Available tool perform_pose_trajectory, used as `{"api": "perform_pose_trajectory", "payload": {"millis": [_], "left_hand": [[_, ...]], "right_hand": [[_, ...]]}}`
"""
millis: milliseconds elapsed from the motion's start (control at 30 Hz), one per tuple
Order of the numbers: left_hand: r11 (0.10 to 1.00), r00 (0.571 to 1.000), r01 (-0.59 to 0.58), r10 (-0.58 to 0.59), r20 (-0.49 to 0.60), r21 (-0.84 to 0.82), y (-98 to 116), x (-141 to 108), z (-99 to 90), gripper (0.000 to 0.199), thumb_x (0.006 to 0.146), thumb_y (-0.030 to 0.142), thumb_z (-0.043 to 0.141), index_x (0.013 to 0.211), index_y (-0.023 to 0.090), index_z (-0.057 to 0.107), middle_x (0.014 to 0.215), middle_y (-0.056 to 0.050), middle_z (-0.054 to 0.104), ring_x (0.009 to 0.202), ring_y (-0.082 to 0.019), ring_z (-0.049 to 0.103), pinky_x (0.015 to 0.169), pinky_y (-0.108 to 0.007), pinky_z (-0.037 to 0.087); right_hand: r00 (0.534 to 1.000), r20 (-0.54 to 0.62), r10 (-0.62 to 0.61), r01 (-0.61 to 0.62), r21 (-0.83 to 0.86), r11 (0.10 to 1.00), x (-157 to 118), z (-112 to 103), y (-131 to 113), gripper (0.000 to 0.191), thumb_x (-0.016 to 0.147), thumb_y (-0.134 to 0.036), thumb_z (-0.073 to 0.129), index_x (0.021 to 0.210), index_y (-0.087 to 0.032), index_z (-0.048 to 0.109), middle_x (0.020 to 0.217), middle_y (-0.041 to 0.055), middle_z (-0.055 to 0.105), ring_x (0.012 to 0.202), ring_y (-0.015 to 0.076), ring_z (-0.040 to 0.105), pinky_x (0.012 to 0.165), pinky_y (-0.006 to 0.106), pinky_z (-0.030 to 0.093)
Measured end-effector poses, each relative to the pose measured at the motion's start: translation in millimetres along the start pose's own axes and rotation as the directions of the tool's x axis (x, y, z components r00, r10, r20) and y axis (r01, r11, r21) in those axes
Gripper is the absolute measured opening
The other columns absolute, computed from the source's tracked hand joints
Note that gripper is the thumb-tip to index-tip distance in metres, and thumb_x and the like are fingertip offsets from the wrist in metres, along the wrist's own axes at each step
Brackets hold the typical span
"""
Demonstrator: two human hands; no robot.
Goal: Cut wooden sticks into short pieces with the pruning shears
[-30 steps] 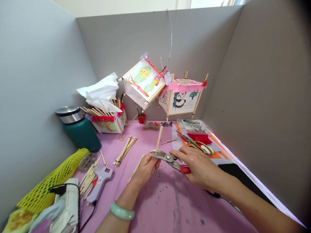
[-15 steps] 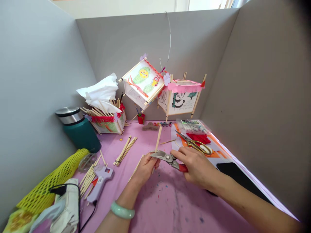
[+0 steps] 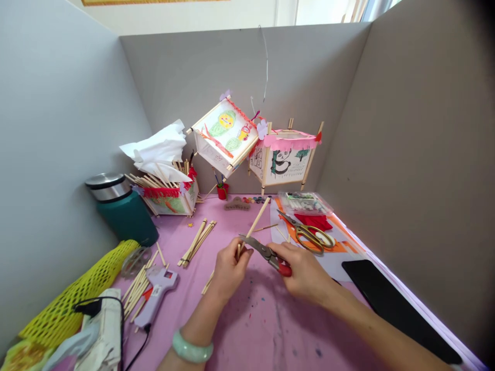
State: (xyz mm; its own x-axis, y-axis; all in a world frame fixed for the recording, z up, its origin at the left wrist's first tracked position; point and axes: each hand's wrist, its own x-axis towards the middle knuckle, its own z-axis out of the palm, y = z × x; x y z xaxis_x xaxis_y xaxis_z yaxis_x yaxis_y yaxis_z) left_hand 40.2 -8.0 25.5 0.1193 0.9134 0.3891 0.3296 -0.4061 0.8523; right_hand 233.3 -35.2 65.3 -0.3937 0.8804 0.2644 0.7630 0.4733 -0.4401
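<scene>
**Wooden stick [image 3: 252, 225] gripped above the pink counter [image 3: 251, 330]**

The stick is held tight in the left hand [image 3: 232, 270], near the middle of the picture. Red-handled snips [image 3: 270, 257] are grasped by the right hand [image 3: 305, 273], and their metal blades are kept right beside the stick. Gold scissors [image 3: 309, 238] lie on orange paper [image 3: 344, 246] at the right. A purple glue gun [image 3: 154, 296] lies at the lower left.

My left hand [image 3: 231, 270] and my right hand [image 3: 305, 273] are bare, and so is the skin up both forearms, with no sleeve in view. Just below the left hand, a smooth, pale green bangle [image 3: 192, 347] circles my wrist, thick and rounded, with a soft mottling like polished jade. My right forearm [image 3: 379, 332] looks slim and smooth.
</scene>
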Motion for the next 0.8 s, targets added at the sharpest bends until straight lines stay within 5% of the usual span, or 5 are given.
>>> {"api": "perform_pose_trajectory", "payload": {"millis": [100,267,600,800], "left_hand": [[0.97,0.98,-0.079,0.117,-0.158,0.23,-2,2,-5.4,0.017,0.089,0.027,0.047,0.096,0.016,0.057,0.065,0.003,0.052,0.056,-0.01,0.046,0.056,-0.022,0.035],[0.887,0.962,-0.05,0.166,-0.215,0.459,-11,4,-12.1,0.016,0.09,0.025,0.047,0.097,0.017,0.059,0.086,-0.005,0.067,0.072,-0.015,0.062,0.065,-0.024,0.042],[0.591,0.959,-0.002,0.231,-0.167,0.807,-14,1,-3.8,0.019,0.091,0.026,0.047,0.098,0.02,0.064,0.073,-0.002,0.068,0.062,-0.016,0.064,0.052,-0.024,0.037],[0.548,0.976,0.014,0.173,-0.129,0.836,-15,-1,-3.5,0.022,0.089,0.023,0.049,0.104,0.019,0.064,0.071,-0.003,0.067,0.059,-0.017,0.063,0.05,-0.025,0.035]], "right_hand": [[0.998,0.012,0.055,-0.056,0.202,0.978,8,13,-3,0.044,0.061,-0.001,0.044,0.097,-0.021,0.06,0.08,0.0003,0.059,0.071,0.0149,0.053,0.062,0.023,0.036],[0.995,0.067,0.076,-0.095,0.345,0.934,20,31,-5,0.049,0.06,-0.002,0.044,0.101,-0.021,0.062,0.08,0.0,0.063,0.072,0.0152,0.055,0.064,0.023,0.037],[0.987,0.107,0.116,-0.15,0.4,0.904,17,33,-3,0.046,0.065,-0.006,0.048,0.106,-0.02,0.062,0.086,0.0016,0.067,0.075,0.0167,0.058,0.068,0.025,0.04],[0.988,0.108,0.114,-0.148,0.387,0.91,15,32,-6,0.048,0.065,-0.007,0.049,0.11,-0.021,0.061,0.094,0.003,0.067,0.08,0.0182,0.059,0.073,0.026,0.042]]}}
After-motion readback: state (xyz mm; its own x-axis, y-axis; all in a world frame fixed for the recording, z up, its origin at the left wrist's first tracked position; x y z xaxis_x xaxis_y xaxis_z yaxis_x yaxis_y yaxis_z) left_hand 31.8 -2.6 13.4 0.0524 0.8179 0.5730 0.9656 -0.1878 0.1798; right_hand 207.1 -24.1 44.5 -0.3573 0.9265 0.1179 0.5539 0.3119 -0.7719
